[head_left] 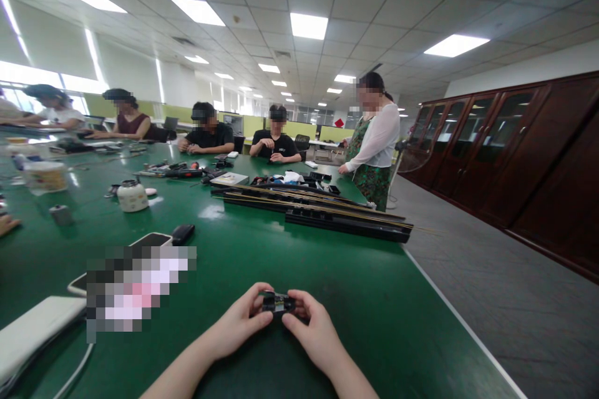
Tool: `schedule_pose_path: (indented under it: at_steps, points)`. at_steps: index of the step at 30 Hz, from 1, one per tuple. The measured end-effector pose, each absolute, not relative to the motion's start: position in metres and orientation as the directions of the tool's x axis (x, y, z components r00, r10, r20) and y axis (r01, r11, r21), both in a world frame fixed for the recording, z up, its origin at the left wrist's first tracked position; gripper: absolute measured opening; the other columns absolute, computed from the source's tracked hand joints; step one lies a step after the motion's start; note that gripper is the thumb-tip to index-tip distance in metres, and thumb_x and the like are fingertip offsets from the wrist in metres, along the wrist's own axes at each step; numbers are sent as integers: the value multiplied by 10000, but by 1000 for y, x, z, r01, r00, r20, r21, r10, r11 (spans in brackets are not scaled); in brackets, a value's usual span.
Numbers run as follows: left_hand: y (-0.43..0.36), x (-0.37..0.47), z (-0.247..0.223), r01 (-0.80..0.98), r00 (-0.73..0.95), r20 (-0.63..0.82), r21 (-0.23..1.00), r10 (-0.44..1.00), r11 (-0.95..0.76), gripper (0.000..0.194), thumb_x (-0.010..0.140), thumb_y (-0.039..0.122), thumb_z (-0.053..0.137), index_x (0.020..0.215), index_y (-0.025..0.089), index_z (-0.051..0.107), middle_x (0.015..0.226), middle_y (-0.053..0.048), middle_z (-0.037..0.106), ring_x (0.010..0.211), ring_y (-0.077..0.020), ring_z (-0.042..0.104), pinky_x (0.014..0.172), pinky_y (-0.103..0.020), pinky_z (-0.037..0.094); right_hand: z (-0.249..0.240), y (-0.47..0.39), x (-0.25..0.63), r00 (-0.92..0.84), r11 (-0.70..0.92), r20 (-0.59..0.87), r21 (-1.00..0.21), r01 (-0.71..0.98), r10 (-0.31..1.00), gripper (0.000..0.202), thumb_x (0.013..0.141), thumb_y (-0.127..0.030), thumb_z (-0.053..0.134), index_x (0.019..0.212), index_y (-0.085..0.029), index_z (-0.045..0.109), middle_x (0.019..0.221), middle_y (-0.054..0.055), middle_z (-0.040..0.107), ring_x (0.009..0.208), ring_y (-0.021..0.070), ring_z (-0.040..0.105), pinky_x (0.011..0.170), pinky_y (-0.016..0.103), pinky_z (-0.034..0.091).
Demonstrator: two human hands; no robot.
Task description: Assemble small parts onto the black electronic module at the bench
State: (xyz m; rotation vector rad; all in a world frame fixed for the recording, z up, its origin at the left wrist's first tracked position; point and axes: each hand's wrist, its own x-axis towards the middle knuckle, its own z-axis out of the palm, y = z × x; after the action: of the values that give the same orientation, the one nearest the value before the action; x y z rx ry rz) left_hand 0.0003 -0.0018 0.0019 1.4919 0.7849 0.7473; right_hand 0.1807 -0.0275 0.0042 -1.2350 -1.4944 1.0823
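Between both hands, open black casing

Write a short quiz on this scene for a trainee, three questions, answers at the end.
1. What do the left hand and right hand hold between them: (a) a white phone, (b) a small, black, hollow part, (c) a red screwdriver?
2. True or false: the squat, round, cream jar stands upright on the glossy green tabletop.
3. Fill in: the colour of the long, straight strips beyond the hands is ____.

Key: 1 b; 2 true; 3 black.
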Motion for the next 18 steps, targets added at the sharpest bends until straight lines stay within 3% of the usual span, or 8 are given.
schedule_pose_path:
  at_steps: [11, 18]
  points:
    - [-2, -1, 0, 30, 565, 23, 998, 825, -48, 389, 740, 339, 551, 1059, 211, 370, 930, -28, 590, 872, -166, 533, 720, -270, 347, 9, -30, 180, -101, 124, 104, -968, 217, 989, 353, 659, -176, 612, 1011, -174, 582, 962, 56, 660, 853, 201, 615, 813, 341, 460]
    - [-3, 0, 4, 33, 543, -19, 999, 840, 1, 528, 697, 351, 592, 1133, 214, 328, 937, -38, 581, 894, -185, 529, 761, -301, 352, 5, -27, 179, -100, 130, 110, -965, 226, 989, 363, 659, -175, 607, 1020, -163, 574, 965, 61, 656, 846, 193, 612, 805, 332, 458]
